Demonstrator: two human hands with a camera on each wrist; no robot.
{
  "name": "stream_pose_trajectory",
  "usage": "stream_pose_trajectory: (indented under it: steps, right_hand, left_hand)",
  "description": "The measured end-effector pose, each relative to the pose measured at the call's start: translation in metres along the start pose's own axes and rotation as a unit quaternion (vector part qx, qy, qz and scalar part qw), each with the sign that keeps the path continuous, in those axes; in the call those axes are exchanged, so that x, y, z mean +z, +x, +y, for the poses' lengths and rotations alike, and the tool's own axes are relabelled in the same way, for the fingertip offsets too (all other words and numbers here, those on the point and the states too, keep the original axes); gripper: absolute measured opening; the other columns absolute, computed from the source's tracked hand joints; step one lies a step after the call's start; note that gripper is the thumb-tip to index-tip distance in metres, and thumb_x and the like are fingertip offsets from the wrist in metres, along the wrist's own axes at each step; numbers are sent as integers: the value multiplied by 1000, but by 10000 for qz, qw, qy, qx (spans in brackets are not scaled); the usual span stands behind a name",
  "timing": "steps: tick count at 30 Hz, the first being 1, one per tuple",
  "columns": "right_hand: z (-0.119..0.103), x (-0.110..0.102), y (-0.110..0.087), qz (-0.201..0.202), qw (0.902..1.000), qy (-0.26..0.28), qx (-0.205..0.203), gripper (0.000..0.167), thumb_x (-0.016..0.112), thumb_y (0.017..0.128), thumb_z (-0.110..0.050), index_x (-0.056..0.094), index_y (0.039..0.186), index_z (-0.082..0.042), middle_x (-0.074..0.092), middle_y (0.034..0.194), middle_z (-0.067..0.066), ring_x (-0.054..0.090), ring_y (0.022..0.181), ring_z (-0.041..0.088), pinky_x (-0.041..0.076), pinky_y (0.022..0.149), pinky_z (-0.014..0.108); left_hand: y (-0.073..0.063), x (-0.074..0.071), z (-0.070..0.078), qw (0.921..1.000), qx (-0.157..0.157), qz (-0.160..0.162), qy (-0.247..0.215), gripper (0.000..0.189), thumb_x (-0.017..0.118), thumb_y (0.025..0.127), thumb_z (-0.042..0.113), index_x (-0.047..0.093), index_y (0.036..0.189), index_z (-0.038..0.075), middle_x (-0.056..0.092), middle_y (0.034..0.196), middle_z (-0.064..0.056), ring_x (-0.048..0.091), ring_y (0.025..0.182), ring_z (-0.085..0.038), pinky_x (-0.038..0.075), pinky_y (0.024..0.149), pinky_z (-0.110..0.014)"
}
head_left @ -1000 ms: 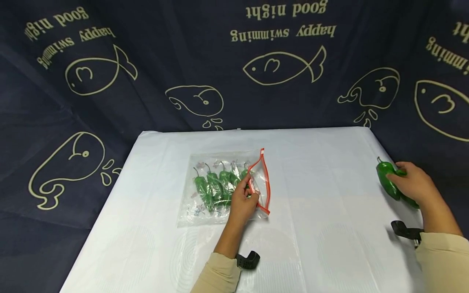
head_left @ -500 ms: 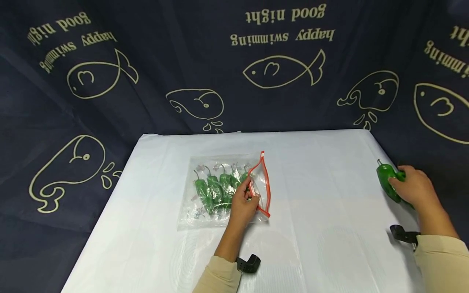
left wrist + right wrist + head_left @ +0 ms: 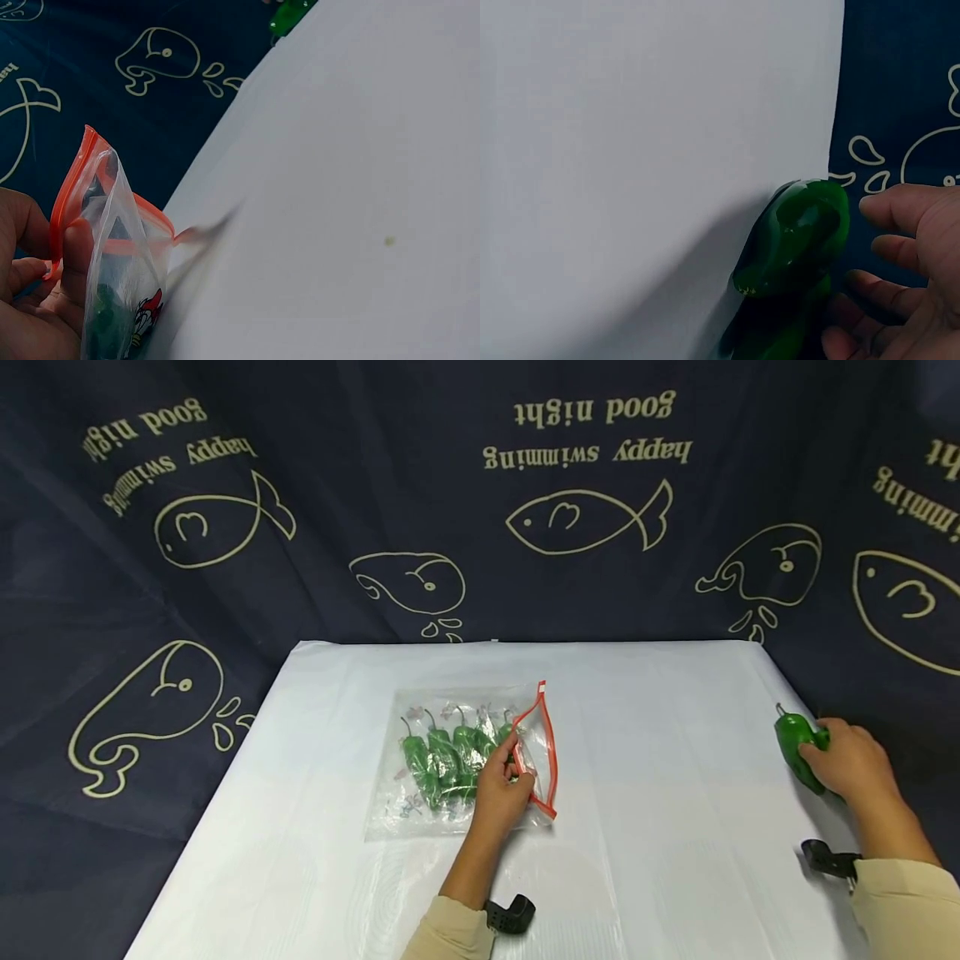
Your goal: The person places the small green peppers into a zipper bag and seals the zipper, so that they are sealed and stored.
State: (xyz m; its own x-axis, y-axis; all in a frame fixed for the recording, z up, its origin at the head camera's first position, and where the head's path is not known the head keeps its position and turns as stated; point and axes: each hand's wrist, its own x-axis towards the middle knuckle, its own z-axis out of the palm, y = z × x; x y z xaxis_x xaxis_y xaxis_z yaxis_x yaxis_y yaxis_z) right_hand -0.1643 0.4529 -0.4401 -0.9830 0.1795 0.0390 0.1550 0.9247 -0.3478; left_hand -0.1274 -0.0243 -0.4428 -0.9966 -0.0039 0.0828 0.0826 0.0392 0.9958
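"What's at centre frame?"
"Left hand (image 3: 500, 795), pinching a crinkly clear bag (image 3: 553, 752) of green peppers (image 3: 442, 762)."
"Far right?"
"Right hand (image 3: 858, 764), fingers curved by a glossy pepper (image 3: 793, 743); its grip I can't tell."

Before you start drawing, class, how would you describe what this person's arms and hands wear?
The left hand and right hand are ungloved. The left sleeve and right sleeve are plain beige. By each cuff a black device juts out on the thumb side: the left device and right device.

High head view, close wrist views, shared tabletop (image 3: 660, 735)
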Motion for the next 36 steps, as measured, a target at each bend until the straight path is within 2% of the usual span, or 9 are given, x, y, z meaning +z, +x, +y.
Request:
stream_pose_trajectory:
  steps: [3,10,17,27,34,36]
  right_hand:
    - [1,1,0,-28,10000,-23,-1,55,55,93,-15,33,130,20,36,113,48,40,101,60,36,80,68]
    - [-3,3,5,-218,9997,74,95,60,55,93,-16,30,136,18,34,116,48,39,103,61,36,81,70]
    - [-3,4,8,-388,9991,41,138,63,56,91,-15,29,137,19,35,117,49,39,105,63,37,83,70]
    - [-3,6,13,-417,9991,-70,-10,64,64,89,-19,33,130,20,40,112,48,43,100,60,39,80,68]
    - [-9,7,14,-480,9988,-75,-46,65,68,87,-19,36,128,20,40,112,48,43,100,59,39,81,70]
    - [-11,7,14,-494,9987,-79,-52,65,68,86,-19,36,128,20,39,111,48,43,99,59,39,80,70]
  left_hand:
    - [-1,0,1,10000,-6,3,23,64,59,83,-12,45,145,-5,52,137,-25,61,85,-25,49,57,-16]
    - [1,1,3,10000,-46,51,11,64,59,82,-12,46,145,-4,57,127,-25,60,80,-19,48,55,-16]
    - [2,0,0,10000,-48,4,-45,66,60,82,-12,44,146,-4,54,134,-25,60,80,-18,49,56,-17]
    - [2,0,-3,9999,-4,28,-134,67,60,81,-13,44,145,-5,53,135,-26,61,81,-20,49,56,-17]
    - [15,4,-40,9999,-57,74,-108,71,61,82,-11,42,149,2,52,140,-19,61,80,-15,50,55,-18]
    - [15,4,-41,9999,-12,71,-111,71,61,82,-10,43,149,2,52,139,-18,61,81,-15,51,56,-19]
